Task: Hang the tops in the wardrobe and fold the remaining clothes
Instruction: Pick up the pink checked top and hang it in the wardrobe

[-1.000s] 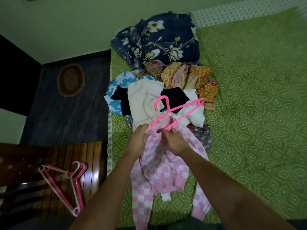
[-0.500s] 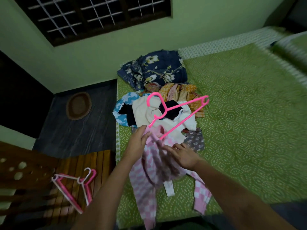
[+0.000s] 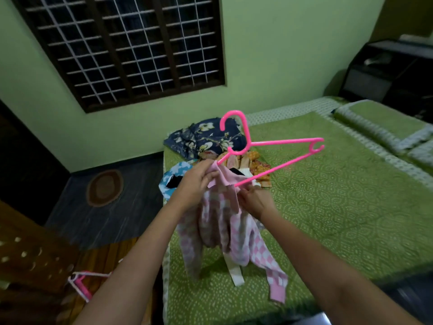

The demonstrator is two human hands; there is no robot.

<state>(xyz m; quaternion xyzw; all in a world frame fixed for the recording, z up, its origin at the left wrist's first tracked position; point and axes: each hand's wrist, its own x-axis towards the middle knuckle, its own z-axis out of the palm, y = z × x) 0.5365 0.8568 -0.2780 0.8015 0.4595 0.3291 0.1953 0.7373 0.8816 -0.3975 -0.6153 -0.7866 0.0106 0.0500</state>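
A pink-and-white checked top (image 3: 225,233) hangs in the air above the green bed (image 3: 339,207), partly threaded onto a bright pink plastic hanger (image 3: 276,158) that sticks up and to the right. My left hand (image 3: 199,181) grips the top's pink neckline together with the hanger's left end. My right hand (image 3: 254,201) pinches the fabric just below the hanger's lower bar. Behind my hands lies a pile of loose clothes (image 3: 243,160): a navy floral piece (image 3: 206,139), orange prints, a blue-and-white piece and black and cream ones.
More pink hangers (image 3: 82,286) lie on a wooden surface at lower left. A brown oval mat (image 3: 104,188) sits on the dark floor beside the bed. A barred window (image 3: 126,48) fills the wall. Pillows (image 3: 384,125) and a dark cabinet (image 3: 386,73) stand at right.
Both hands have lifted the checked top and hanger off the bed into the air. The view has tilted up, bringing the window and pillows into sight.
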